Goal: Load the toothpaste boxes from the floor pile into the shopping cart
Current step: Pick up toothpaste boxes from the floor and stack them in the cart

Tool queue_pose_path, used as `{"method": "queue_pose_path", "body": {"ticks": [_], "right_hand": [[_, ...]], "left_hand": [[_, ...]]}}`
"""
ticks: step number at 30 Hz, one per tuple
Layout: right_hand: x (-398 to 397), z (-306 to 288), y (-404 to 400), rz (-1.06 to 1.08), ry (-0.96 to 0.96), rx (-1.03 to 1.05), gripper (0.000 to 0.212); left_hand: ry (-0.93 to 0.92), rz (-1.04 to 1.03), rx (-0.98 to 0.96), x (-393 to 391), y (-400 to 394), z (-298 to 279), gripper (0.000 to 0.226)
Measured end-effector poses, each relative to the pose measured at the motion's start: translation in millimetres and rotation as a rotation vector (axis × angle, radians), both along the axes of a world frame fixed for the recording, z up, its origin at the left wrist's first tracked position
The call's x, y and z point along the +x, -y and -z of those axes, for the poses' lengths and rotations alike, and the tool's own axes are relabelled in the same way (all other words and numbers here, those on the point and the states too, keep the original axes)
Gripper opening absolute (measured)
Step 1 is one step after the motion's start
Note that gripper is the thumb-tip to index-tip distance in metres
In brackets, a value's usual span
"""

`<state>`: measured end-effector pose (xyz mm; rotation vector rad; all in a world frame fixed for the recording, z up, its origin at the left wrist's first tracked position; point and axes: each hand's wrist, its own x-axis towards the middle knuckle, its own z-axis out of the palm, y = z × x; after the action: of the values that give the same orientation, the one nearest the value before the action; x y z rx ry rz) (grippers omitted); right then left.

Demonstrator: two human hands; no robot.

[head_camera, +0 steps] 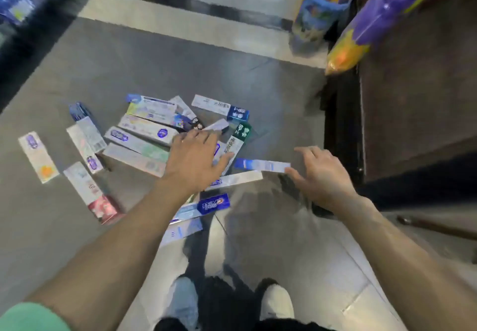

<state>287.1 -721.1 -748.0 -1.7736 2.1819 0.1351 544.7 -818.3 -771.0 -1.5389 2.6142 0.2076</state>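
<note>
We note the left hand spread wide, fingers straight, palm down over the right part of the toothpaste box pile on the floor; contact w/ boxes can't be confirmed, motion blur. Right hand loosely spread, grasping nothing, thumb tip just beside the near end of a blue-white box. Remaining boxes scattered left of both hands.
</note>
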Motion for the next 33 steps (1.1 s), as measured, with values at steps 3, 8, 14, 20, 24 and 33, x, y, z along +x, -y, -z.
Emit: {"method": "queue_pose_path", "body": {"ticks": [3,8,14,20,24,33], "right_hand": [[-9,103,-3,0.025,0.013,-0.002,0.061],[-23,203,3,0.036,0.004,-0.036,0.059],[-29,225,10,0.052,0.050,-0.019,0.059],[-39,246,39,0.041,0.058,-0.052,0.051],[-36,272,64,-0.007,0.075,0.013,0.048],[-16,300,31,0.318,0.157,-0.021,0.043]], "left_hand": [[-0.019,0.060,-0.004,2,4,105,0.071],[-0.051,0.131,-0.037,-7,5,213,0.073],[0.065,0.242,-0.005,-9,9,240,0.084],[0.115,0.230,0.019,-14,13,245,0.088],[0.099,0.290,0.002,-16,20,251,0.092],[0.070,0.367,-0.049,-32,6,274,0.082]]}}
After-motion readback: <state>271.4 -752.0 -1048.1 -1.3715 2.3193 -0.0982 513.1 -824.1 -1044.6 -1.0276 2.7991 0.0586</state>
